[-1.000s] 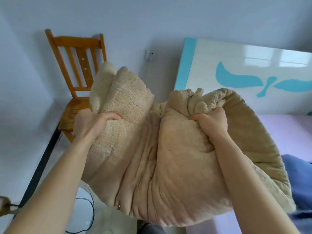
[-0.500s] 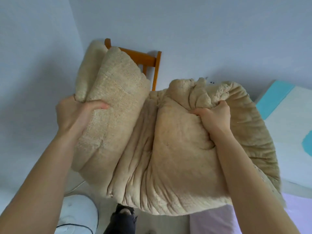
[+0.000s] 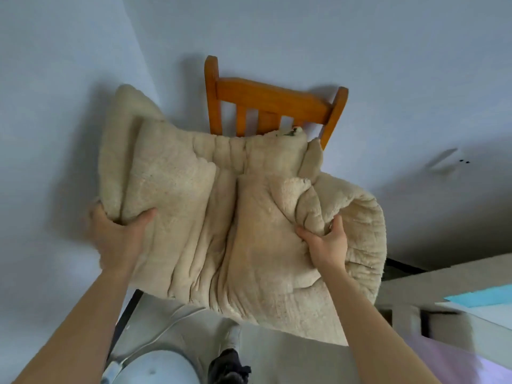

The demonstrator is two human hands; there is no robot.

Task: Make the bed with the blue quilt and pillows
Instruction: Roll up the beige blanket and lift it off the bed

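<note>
A thick beige fleece blanket (image 3: 238, 217), folded into a bulky bundle, fills the middle of the head view. It lies over the seat of a wooden chair (image 3: 271, 106). My left hand (image 3: 116, 239) grips the bundle's left fold, thumb on top. My right hand (image 3: 327, 245) holds a bunched fold on the right side. A corner of the bed (image 3: 471, 353) with a lilac sheet and its white and turquoise headboard (image 3: 487, 300) shows at the lower right. No blue quilt or pillow is in view.
The orange chair stands against the pale wall in a room corner. A round white device (image 3: 155, 367) with a white cable lies on the floor below the bundle. My dark shoe (image 3: 227, 367) is on the floor beside it. A black baseboard runs along the walls.
I have turned left, away from the bed, and carried the beige bundle down onto the chair. Both hands now hold its lower edge.
</note>
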